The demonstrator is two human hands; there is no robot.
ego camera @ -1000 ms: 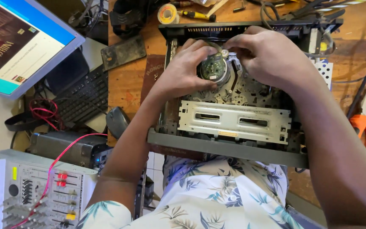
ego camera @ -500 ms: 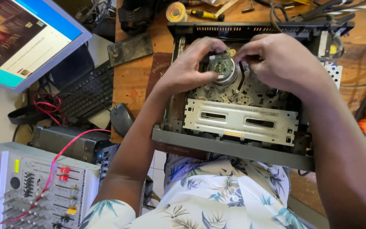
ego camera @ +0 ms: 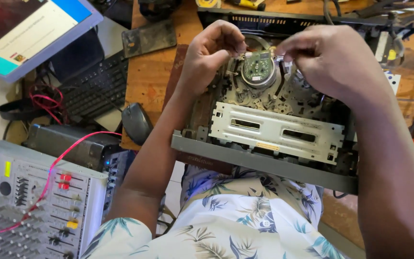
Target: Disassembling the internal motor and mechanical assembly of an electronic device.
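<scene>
Wooden bench [ego camera: 149, 81], cluttered, serves as the work surface. Lowest in frame, a grey audio mixer [ego camera: 29, 206] with a red wire occupies the lower left; a computer mouse [ego camera: 137, 122] and black keyboard [ego camera: 94, 86] lie above it. Centre frame, an opened tape deck chassis [ego camera: 274, 144] rests at the bench edge, its metal cassette bracket [ego camera: 276, 132] facing the person. Further up, the round head drum [ego camera: 258, 67] sits between both hands. Left hand [ego camera: 212, 55] curls, fingertips pinched at the drum's left rim. Right hand [ego camera: 331, 60] pinches at its right side; what it grips cannot be told. Judgement: even, light pressure from both sides is advisable, avoiding the small circuit board on top.
</scene>
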